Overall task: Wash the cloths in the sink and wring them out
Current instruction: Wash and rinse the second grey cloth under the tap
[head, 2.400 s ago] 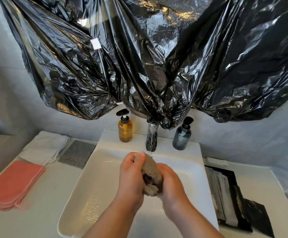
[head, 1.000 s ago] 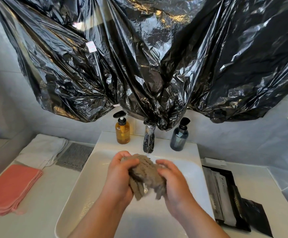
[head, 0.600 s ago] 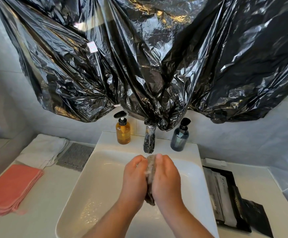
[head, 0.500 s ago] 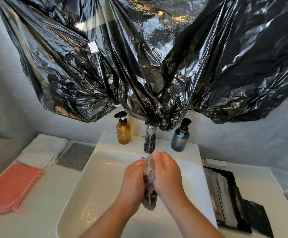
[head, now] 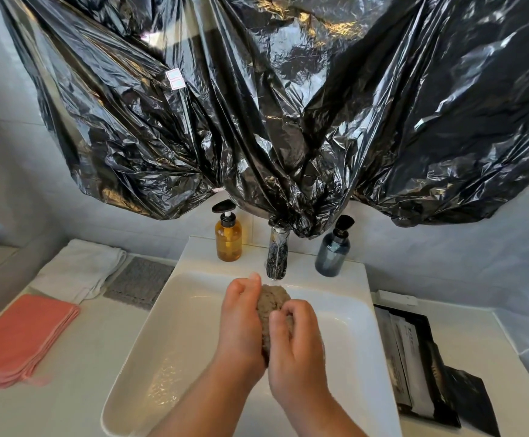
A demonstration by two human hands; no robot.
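Over the white sink (head: pixel 348 313), 2 hands squeeze a balled brown cloth (head: pixel 272 302). Left hand (head: pixel 241 323) and right hand (head: pixel 298 342) curl their fingers tight around it.

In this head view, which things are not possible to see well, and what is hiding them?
All in the head view:
- The cloth: mostly hidden between the left hand and the right hand; only its top shows.
- The faucet: its top is covered by the black plastic sheet.
- The sink drain: not seen; hands and forearms cover the basin's middle.
- Print on the black packets: too small to read.
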